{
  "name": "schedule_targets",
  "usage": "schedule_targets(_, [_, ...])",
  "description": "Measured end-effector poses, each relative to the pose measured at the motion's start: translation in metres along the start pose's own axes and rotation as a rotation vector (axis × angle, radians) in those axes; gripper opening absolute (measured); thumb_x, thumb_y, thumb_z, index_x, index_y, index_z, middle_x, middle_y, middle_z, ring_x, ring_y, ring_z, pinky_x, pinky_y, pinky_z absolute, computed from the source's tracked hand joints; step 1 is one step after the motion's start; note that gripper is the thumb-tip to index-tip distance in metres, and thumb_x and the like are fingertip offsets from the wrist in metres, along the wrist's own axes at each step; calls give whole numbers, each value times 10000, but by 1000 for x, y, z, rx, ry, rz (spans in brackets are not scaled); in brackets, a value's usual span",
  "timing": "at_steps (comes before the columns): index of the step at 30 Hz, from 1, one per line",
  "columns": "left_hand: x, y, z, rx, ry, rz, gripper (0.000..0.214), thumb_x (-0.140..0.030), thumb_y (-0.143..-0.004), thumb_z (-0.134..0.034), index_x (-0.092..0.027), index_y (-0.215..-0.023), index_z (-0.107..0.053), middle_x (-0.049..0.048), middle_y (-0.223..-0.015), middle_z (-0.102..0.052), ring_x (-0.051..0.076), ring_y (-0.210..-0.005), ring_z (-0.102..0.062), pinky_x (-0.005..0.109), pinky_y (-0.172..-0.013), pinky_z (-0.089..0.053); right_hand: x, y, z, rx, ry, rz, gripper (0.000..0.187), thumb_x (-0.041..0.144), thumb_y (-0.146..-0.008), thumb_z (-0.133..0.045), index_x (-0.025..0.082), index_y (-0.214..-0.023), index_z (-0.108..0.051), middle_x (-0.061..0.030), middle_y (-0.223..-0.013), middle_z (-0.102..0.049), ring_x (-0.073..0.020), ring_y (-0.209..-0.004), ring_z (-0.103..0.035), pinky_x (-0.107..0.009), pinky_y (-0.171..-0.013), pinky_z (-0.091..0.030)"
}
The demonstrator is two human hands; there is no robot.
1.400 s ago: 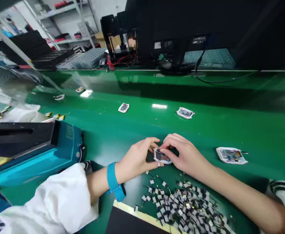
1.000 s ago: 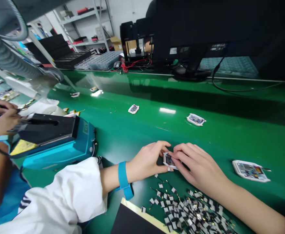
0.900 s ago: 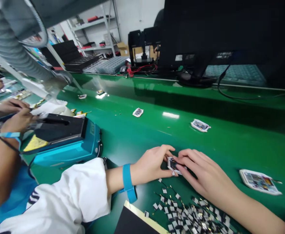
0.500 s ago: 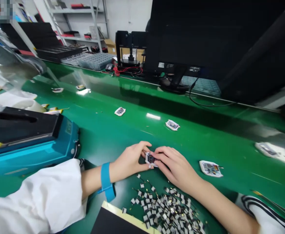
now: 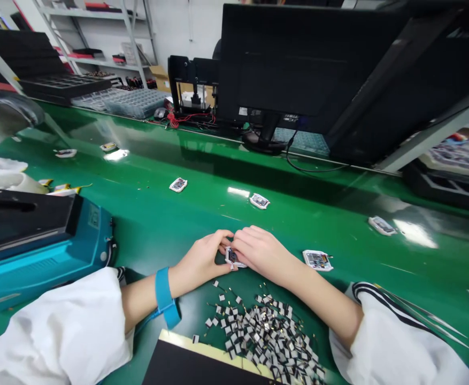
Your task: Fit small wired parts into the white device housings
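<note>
On glossy green assembly bench [image 5: 146, 224], we log left hand [image 5: 197, 259] and right hand [image 5: 261, 251], fingers curled, both gripping small white-framed circuit module [image 5: 231, 257], beside heap of black-and-silver tabs [image 5: 264, 334].

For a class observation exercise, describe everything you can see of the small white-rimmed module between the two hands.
The small white-rimmed module is a flat, roughly rectangular piece with a pale, plastic-looking rim around a dark centre; its finer details are too small to make out. It sits tilted between the left hand and the right hand, whose fingers hide part of it. It is over the green bench top, just beyond the heap of small black-and-silver pieces. Whether it touches the bench cannot be told.
</note>
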State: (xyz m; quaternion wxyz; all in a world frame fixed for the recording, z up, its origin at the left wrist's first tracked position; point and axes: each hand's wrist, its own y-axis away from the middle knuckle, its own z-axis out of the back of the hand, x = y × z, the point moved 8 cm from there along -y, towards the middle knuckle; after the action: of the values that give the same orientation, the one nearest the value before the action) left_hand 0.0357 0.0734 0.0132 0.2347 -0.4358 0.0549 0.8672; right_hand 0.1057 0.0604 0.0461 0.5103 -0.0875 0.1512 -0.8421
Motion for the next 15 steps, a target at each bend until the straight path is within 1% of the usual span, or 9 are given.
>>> schedule_targets(2, [-2,0,0,-2,-6,-10,478,-175,-652,-667,-175,-1049,-402,5,-914,-589,116,-788,-567,233,-725,-478,7,-4,0,50,73,62,46,132,-792,-545,106,-781,-580,-44,-761,-542,-167,-700,-461,-292,-634,-368])
schedule_targets(4, [-4,1,-1,-1,-10,-19,465,-190,-665,-654,-172,-1056,-403,5,-901,-589,116,-783,-570,232,-720,-481,8,-7,-1,97,132,85,51,134,-788,-552,111,-818,-587,-46,-795,-548,-171,-730,-465,-293,-653,-373])
schedule_targets(6, [-5,2,-1,2,-14,-36,474,-212,-686,-642,-177,-1085,-388,3,-902,-590,112,-782,-572,231,-720,-485,4,-6,0,105,142,59,63,155,-800,-543,130,-835,-590,-44,-798,-547,-174,-740,-467,-293,-652,-375])
schedule_targets(8, [0,-1,5,-40,-55,-46,477,-239,-699,-643,-184,-1095,-382,-1,-912,-597,109,-800,-577,231,-739,-488,-4,1,2,63,122,-1,101,161,-831,-496,155,-873,-587,-45,-821,-545,-169,-744,-469,-290,-647,-381])
schedule_targets(9, [5,-6,12,-86,-92,-39,469,-247,-705,-643,-182,-1091,-385,3,-923,-599,110,-816,-579,235,-756,-488,-9,6,4,23,106,-38,136,156,-849,-460,161,-909,-581,-48,-841,-546,-166,-751,-472,-289,-652,-386])
schedule_targets(11, [21,-22,32,-218,-183,0,446,-251,-716,-638,-167,-1079,-394,25,-951,-597,122,-847,-579,257,-790,-482,-16,18,8,-86,55,-126,194,136,-872,-400,154,-983,-558,-58,-879,-554,-159,-772,-482,-291,-675,-398])
schedule_targets(13, [40,-41,56,-336,-260,59,442,-230,-720,-628,-139,-1083,-393,65,-980,-585,153,-872,-571,297,-801,-475,-19,30,10,-207,-38,-219,191,134,-879,-392,136,-992,-545,-59,-873,-566,-153,-785,-494,-294,-707,-407])
schedule_targets(15, [56,-59,76,-401,-346,100,468,-219,-687,-657,-126,-1077,-417,82,-983,-584,204,-959,-544,353,-864,-437,-15,37,8,-265,-126,-268,177,129,-873,-403,129,-984,-541,-58,-864,-574,-153,-788,-502,-297,-715,-415])
